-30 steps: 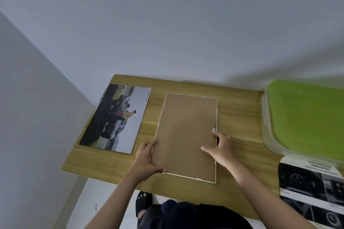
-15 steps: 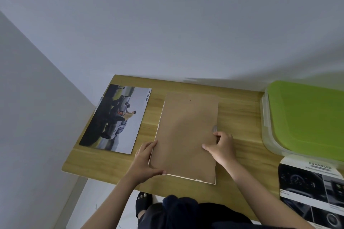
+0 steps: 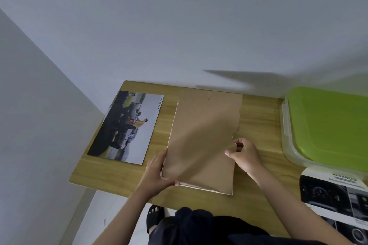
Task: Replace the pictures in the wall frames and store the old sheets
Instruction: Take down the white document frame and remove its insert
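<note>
**Backing board raised off frame, both hands engaged**

Nearest the camera, dark clothing (image 3: pixel 199 226) and a sandalled foot (image 3: pixel 154 218) are seen below the table edge. Two bare forearms are extended up onto the wooden table (image 3: pixel 256 113).

The left hand (image 3: pixel 157 169) is set at the near-left corner of the frame (image 3: pixel 207 189), thumb laid over the brown backing board (image 3: pixel 201 139) and fingers curled under that corner, closed on it. The right hand (image 3: pixel 246 155) is placed at the board's right edge, about halfway along; its fingers are bent together and pinched on the edge of the board, thumb tip on top.

The frame is lying face down at the middle of the table, only its pale near rim showing. The board is blurred and appears tilted, its far end raised above the frame and reaching towards the wall (image 3: pixel 179 26); the near end is close to the frame rim.

To the left, just beside the frame but apart from it, a car photo sheet (image 3: pixel 127 127) is lying flat, picture up. To the near right, a printed dashboard sheet (image 3: pixel 336 197) is lying at the table edge, touching a clear storage box with a green lid (image 3: pixel 328 125) farther back on the right. A shadow is cast on the wall behind the board.
</note>
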